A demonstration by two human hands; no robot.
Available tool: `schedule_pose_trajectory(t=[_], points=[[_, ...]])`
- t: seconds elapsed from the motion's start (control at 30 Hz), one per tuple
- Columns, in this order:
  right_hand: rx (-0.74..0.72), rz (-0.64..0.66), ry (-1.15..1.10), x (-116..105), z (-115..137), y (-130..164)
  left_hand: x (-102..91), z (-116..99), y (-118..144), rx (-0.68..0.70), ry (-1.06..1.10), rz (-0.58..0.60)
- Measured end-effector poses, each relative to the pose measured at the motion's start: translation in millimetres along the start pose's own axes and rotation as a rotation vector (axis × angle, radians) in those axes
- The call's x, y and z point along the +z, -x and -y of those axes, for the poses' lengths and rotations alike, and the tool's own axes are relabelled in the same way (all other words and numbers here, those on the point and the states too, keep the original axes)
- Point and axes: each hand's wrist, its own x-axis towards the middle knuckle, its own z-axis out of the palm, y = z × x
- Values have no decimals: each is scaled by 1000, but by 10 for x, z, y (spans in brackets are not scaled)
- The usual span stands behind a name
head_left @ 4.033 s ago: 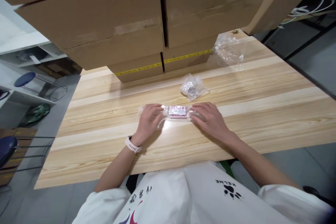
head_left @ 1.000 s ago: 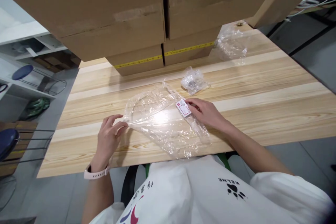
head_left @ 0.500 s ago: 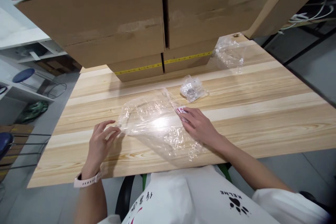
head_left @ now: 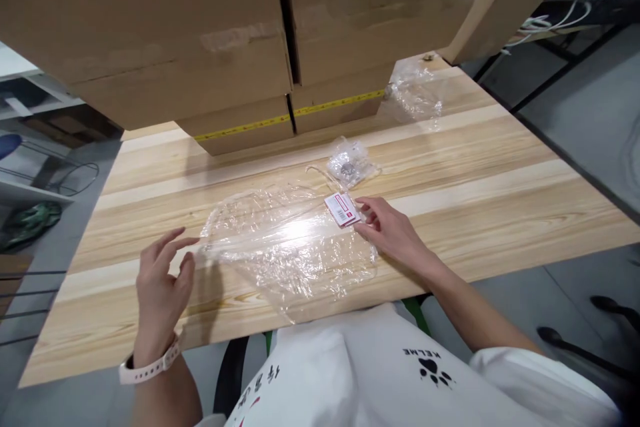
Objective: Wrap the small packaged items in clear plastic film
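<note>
A clear, crinkled plastic bag (head_left: 300, 260) lies spread on the wooden table (head_left: 480, 193). On its upper right part is a small white-and-red label card (head_left: 341, 209) with a barcode. My right hand (head_left: 393, 230) has its bent fingers and thumb at the card's right edge, gripping it there. My left hand (head_left: 164, 280), with a pale watch band on the wrist, is raised beside the bag's left edge. Its fingers are apart and hold nothing. Just beyond the card sits a small bunched clear packet (head_left: 349, 163) with a dark round thing inside.
Large cardboard boxes (head_left: 175, 33) stand along the table's back and overhang it. Yellow measuring tape (head_left: 250, 126) runs across the lower boxes. More crumpled clear plastic (head_left: 415, 93) lies at the back right. White cables (head_left: 537, 25) are on a shelf beyond.
My left hand has come away from the bag's left edge, its fingers opening. The label card now faces up, more fully seen at my right fingers. The camera view has shifted.
</note>
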Motion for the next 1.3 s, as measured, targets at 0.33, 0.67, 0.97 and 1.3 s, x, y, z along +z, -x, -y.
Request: schedule_pose_trajectory(t=[0.33, 0.67, 0.97, 1.3], points=[[41, -6, 205, -354, -333, -6, 381, -418, 303, 260, 278, 544], [12, 0, 206, 19, 4, -385, 495, -565, 290, 203, 155, 552], [280, -228, 374, -421, -695, -396, 630, -492, 529, 205, 67, 644], [303, -84, -279, -106, -171, -77, 650, -480, 524, 218, 73, 639]])
